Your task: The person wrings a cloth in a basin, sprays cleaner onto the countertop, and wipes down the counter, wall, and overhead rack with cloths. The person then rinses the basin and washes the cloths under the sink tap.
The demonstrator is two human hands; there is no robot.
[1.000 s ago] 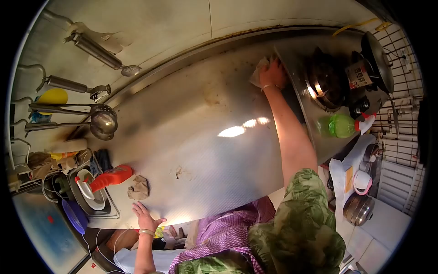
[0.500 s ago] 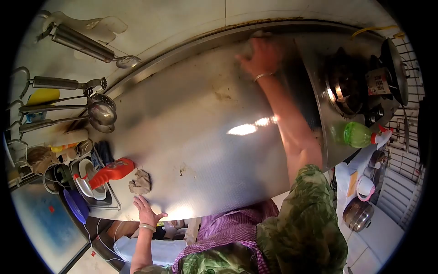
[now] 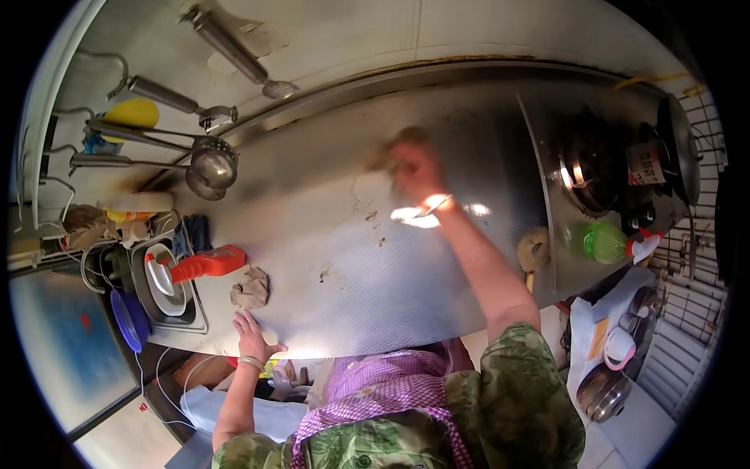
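Cloth (image 3: 381, 155) blurred mid-move, gripped by bent fingers of the right hand (image 3: 420, 173), over the surface's (image 3: 312, 227) back half. Dark bits (image 3: 371, 215) nearby. Left hand (image 3: 254, 338) empty, spread wide at the front edge, near a crumpled rag (image 3: 251, 288). Printed label (image 3: 645, 165) near the right edge, too small to read.

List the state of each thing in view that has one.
Counter, marked with brown residue.
Cloth by the left hand, crumpled.
Left hand, fingers spread at counter edge.
Right hand, motion-blurred; grip unclear.
Red spray bottle, trigger head on.
Green spray bottle, trigger head on.
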